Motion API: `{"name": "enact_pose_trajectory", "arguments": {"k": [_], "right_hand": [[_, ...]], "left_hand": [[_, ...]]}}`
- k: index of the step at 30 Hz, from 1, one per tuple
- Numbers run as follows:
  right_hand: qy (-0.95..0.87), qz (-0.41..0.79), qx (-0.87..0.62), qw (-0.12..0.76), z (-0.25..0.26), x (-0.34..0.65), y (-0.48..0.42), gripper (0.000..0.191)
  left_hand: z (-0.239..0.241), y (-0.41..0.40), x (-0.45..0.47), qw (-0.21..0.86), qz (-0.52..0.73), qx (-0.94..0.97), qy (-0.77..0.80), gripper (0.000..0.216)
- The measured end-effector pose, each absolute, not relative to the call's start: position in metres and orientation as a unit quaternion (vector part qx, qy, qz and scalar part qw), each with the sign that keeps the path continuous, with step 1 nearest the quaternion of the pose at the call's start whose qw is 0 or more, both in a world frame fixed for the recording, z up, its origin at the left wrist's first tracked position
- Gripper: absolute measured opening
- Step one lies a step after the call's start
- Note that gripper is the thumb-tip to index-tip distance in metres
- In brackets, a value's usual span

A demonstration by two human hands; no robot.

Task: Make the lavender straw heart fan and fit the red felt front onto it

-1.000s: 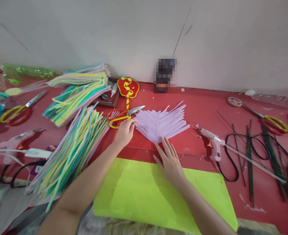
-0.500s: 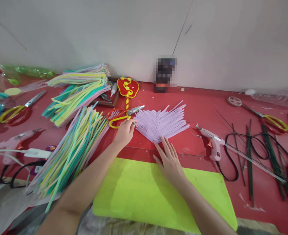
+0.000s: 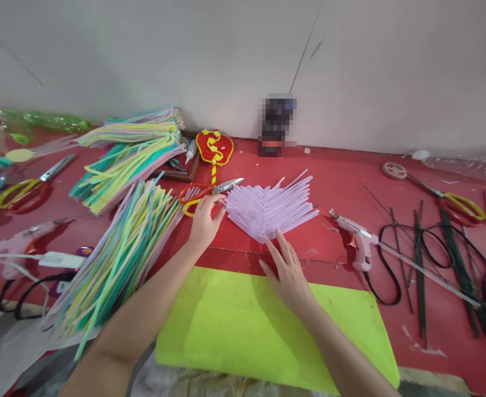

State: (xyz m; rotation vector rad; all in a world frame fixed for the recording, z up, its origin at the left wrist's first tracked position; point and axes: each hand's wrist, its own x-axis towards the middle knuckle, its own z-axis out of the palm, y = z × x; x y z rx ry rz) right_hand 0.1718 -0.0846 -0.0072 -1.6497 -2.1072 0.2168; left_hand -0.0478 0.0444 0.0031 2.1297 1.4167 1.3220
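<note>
To your left, the pastel bundle [image 3: 114, 259] is lying aslant; its loose ends are best staying off the work. Your left hand [image 3: 205, 223] is curving beside the scissors [image 3: 228, 185], at the left edge of the lilac stems [image 3: 265, 212], thumb and fingers slightly parted; whether it is pinching anything, I cannot tell. The stems are fanning in a V on the red table [image 3: 342, 165], so light, even pressure is probably sparing their seam. Your right hand [image 3: 290, 273] is resting wide and empty by their lower point, the glue gun [image 3: 361, 240] lying apart.
</note>
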Motion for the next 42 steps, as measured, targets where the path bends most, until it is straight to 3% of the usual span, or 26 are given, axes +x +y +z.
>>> {"name": "enact_pose_trajectory", "arguments": {"k": [12, 19, 33, 37, 42], "right_hand": [[-0.711, 0.138, -0.606, 0.329, 0.004, 0.183, -0.075, 0.028], [-0.727, 0.071, -0.595, 0.334, 0.036, 0.198, -0.053, 0.025], [-0.72, 0.139, -0.573, 0.367, 0.003, 0.204, -0.04, 0.019], [-0.746, 0.137, -0.562, 0.329, 0.008, 0.202, -0.045, 0.022], [-0.783, 0.086, -0.577, 0.216, 0.021, 0.197, -0.065, 0.031]], "left_hand": [[0.022, 0.037, -0.044, 0.102, 0.416, 0.758, 0.491, 0.009], [0.055, -0.006, -0.009, 0.09, 0.26, 0.865, 0.42, 0.015], [0.018, -0.024, 0.002, 0.066, 0.191, 0.906, 0.371, 0.026], [0.022, -0.032, 0.002, 0.031, 0.126, 0.915, 0.383, 0.035], [0.022, -0.045, 0.003, 0.008, 0.033, 0.908, 0.418, 0.055]]}}
